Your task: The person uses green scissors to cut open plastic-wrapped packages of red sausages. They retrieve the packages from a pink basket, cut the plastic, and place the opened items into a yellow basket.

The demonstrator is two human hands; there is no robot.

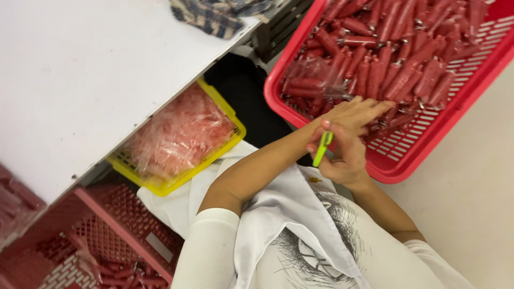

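A red plastic basket [407, 160] in front of me holds several red sausages in casings [385, 59]. My left hand [360, 112] reaches across to the basket's near corner, its fingers stretched flat on the sausages there and closed around nothing I can see. Just below it, my right hand [342, 158] is shut on a small bright green tool [322, 147], held upright between thumb and fingers. The two hands are almost touching. A clear plastic bag [313, 80] lies over the sausages at the basket's left end.
A white table top [80, 80] fills the upper left, with a checked cloth [214, 16] on its far edge. Under it sits a yellow basket [160, 184] of crumpled clear and pink wrappers. Red crates [107, 230] with more sausages stand at the lower left.
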